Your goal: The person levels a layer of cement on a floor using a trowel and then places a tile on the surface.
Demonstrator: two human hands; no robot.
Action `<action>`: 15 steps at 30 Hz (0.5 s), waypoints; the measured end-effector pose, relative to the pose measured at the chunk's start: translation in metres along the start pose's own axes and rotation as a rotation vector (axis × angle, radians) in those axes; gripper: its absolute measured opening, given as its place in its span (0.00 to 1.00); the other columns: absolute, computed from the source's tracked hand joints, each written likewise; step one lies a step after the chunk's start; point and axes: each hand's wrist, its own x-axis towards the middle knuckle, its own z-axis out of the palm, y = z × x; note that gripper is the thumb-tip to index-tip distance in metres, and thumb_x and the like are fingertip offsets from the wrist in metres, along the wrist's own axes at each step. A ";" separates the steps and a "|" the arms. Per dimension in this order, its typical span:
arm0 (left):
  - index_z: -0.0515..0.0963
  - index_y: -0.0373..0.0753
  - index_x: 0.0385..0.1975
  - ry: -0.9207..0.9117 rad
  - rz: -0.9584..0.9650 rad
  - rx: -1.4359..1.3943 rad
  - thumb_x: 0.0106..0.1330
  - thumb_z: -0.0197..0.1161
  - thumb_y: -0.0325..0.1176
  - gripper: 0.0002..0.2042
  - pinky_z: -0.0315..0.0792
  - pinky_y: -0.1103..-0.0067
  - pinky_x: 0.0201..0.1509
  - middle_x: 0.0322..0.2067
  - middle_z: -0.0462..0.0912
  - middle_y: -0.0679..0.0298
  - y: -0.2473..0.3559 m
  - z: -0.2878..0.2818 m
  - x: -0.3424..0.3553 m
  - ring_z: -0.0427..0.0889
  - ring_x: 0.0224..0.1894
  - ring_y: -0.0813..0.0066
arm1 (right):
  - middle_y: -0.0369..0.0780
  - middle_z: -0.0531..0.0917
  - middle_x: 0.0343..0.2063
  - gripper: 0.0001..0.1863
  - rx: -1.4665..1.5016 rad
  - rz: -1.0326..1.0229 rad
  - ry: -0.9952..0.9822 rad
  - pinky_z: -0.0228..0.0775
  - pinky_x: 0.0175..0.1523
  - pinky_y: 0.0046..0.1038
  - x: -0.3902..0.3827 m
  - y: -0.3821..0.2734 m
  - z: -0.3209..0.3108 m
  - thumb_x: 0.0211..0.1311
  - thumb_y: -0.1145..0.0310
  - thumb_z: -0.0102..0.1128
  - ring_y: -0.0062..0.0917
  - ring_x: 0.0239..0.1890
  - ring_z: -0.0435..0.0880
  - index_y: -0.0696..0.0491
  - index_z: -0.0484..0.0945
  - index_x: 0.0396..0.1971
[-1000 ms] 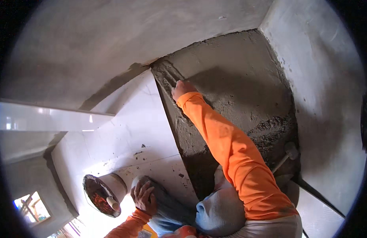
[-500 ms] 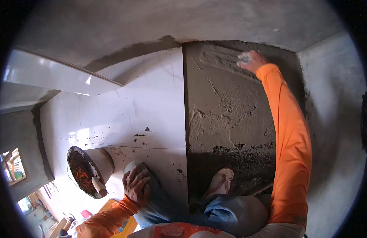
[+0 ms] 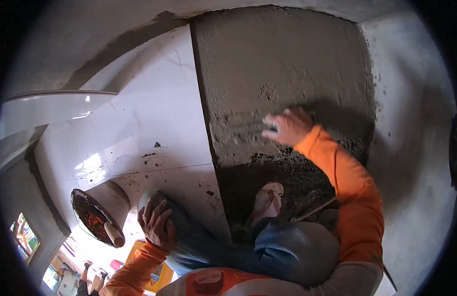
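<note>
My right hand (image 3: 289,127) is low over a bed of wet grey mortar (image 3: 282,59), its fingers curled and slightly blurred. What it grips is hidden by the hand and blends with the mortar. A rough ridge of mortar runs left from the hand toward the white tile edge. Beyond the hand the mortar is mostly smooth, with a small rough patch. My left hand (image 3: 157,223) rests on my left knee with its fingers laid over the jeans, holding no tool.
Large white tiles (image 3: 134,123) with mortar crumbs cover the floor on the left. A tilted mortar bucket (image 3: 115,200) stands there, a wooden handle (image 3: 114,235) at its rim. My sandalled foot (image 3: 268,200) is on the dark ground. Grey walls (image 3: 411,98) enclose the corner.
My right hand has come from the far wall back toward me and slightly left. The far mortar now looks smoother. My left hand stays on the knee; the view has shifted.
</note>
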 end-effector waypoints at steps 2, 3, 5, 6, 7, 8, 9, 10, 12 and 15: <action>0.78 0.39 0.36 0.011 0.010 0.011 0.51 0.53 0.28 0.12 0.53 0.58 0.64 0.49 0.79 0.58 -0.002 0.002 -0.006 0.67 0.61 0.52 | 0.44 0.85 0.31 0.22 0.081 0.014 -0.057 0.74 0.42 0.41 -0.037 -0.014 0.006 0.51 0.47 0.62 0.40 0.33 0.84 0.47 0.81 0.40; 0.78 0.39 0.36 0.020 0.016 0.015 0.51 0.53 0.28 0.12 0.53 0.58 0.64 0.49 0.79 0.58 -0.002 0.002 -0.008 0.67 0.61 0.52 | 0.44 0.85 0.31 0.21 0.104 -0.006 -0.030 0.75 0.40 0.40 -0.055 -0.016 0.011 0.51 0.48 0.63 0.40 0.32 0.84 0.48 0.81 0.40; 0.78 0.39 0.36 0.025 0.022 0.015 0.52 0.54 0.29 0.12 0.52 0.58 0.64 0.49 0.79 0.58 -0.002 0.002 -0.013 0.66 0.61 0.52 | 0.43 0.85 0.31 0.20 0.122 -0.029 0.006 0.75 0.39 0.39 -0.081 -0.011 0.031 0.51 0.50 0.64 0.39 0.31 0.84 0.48 0.81 0.39; 0.78 0.39 0.36 0.025 0.022 0.016 0.52 0.54 0.29 0.12 0.52 0.58 0.64 0.49 0.79 0.58 0.000 0.002 -0.014 0.66 0.61 0.52 | 0.42 0.84 0.30 0.19 0.136 -0.089 0.139 0.75 0.37 0.39 -0.089 -0.011 0.042 0.51 0.51 0.64 0.38 0.30 0.84 0.47 0.80 0.39; 0.78 0.39 0.36 0.020 0.017 0.017 0.52 0.54 0.30 0.12 0.52 0.58 0.65 0.49 0.79 0.58 0.002 0.002 -0.013 0.66 0.62 0.52 | 0.41 0.84 0.29 0.18 0.150 -0.150 0.271 0.75 0.35 0.38 -0.094 -0.011 0.050 0.52 0.52 0.64 0.37 0.29 0.84 0.47 0.80 0.39; 0.78 0.39 0.37 0.015 0.011 0.019 0.52 0.54 0.30 0.13 0.52 0.58 0.65 0.49 0.79 0.58 0.004 0.002 -0.013 0.65 0.62 0.52 | 0.41 0.84 0.29 0.18 0.151 -0.154 0.270 0.75 0.35 0.38 -0.099 -0.011 0.054 0.52 0.52 0.64 0.37 0.29 0.84 0.47 0.80 0.39; 0.78 0.39 0.37 0.012 -0.002 0.031 0.52 0.54 0.30 0.13 0.52 0.58 0.65 0.49 0.79 0.58 0.005 0.000 -0.019 0.65 0.62 0.52 | 0.40 0.83 0.29 0.17 0.081 -0.127 0.260 0.75 0.34 0.37 -0.094 -0.029 0.038 0.52 0.53 0.64 0.36 0.28 0.83 0.47 0.80 0.39; 0.78 0.38 0.37 0.021 0.013 0.025 0.52 0.54 0.30 0.13 0.52 0.59 0.65 0.49 0.79 0.58 0.003 0.000 -0.019 0.65 0.62 0.52 | 0.39 0.83 0.28 0.16 -0.003 -0.089 0.262 0.74 0.32 0.36 -0.090 -0.039 0.025 0.53 0.54 0.63 0.34 0.28 0.83 0.47 0.80 0.39; 0.78 0.38 0.37 0.030 0.019 0.027 0.52 0.54 0.29 0.13 0.52 0.59 0.65 0.49 0.79 0.58 0.002 0.001 -0.019 0.65 0.62 0.53 | 0.39 0.81 0.28 0.17 -0.049 -0.126 0.251 0.74 0.31 0.35 -0.078 -0.038 0.039 0.53 0.54 0.63 0.33 0.28 0.82 0.46 0.79 0.40; 0.79 0.38 0.37 0.024 -0.003 0.029 0.51 0.55 0.29 0.13 0.52 0.60 0.65 0.49 0.79 0.58 0.003 0.003 -0.018 0.66 0.62 0.55 | 0.42 0.81 0.30 0.16 -0.058 -0.157 0.271 0.73 0.31 0.38 -0.057 -0.037 0.039 0.59 0.54 0.57 0.37 0.30 0.83 0.48 0.76 0.41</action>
